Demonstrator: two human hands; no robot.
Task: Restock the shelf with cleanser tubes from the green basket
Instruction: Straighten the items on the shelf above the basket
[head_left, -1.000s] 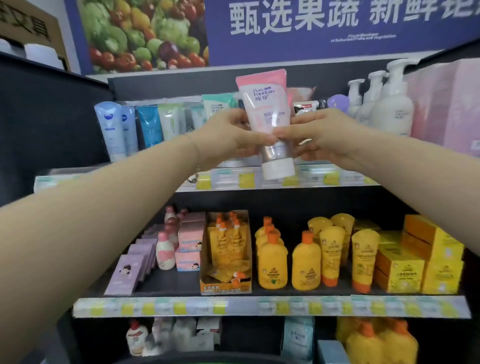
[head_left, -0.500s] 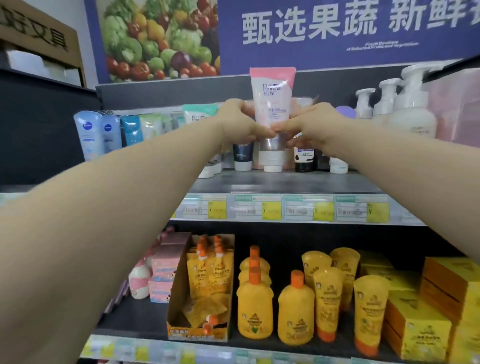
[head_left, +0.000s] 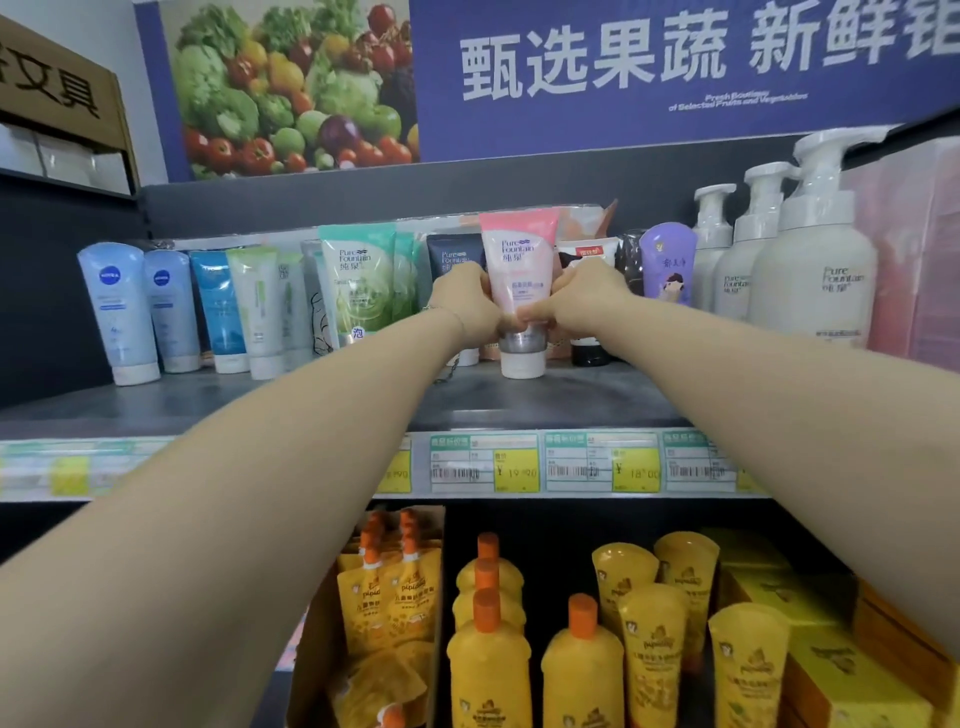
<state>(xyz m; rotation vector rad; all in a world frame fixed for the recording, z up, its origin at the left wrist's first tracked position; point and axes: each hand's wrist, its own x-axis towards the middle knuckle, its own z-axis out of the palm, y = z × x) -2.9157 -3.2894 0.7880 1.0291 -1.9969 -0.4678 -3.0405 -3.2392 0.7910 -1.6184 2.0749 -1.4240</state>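
Both hands grip one pink cleanser tube (head_left: 517, 270) low on its body, the left hand (head_left: 465, 306) on its left side and the right hand (head_left: 576, 301) on its right, fingers curled round it. The tube stands upright, cap down, and its white cap seems to touch the top shelf (head_left: 571, 400). It is a little forward of the row, between a green tube (head_left: 358, 280) and a purple tube (head_left: 667, 265). So this tube looks all but placed: what is left is to let go, perhaps after nudging it back into line. The green basket is out of view, so how many tubes remain cannot be told.
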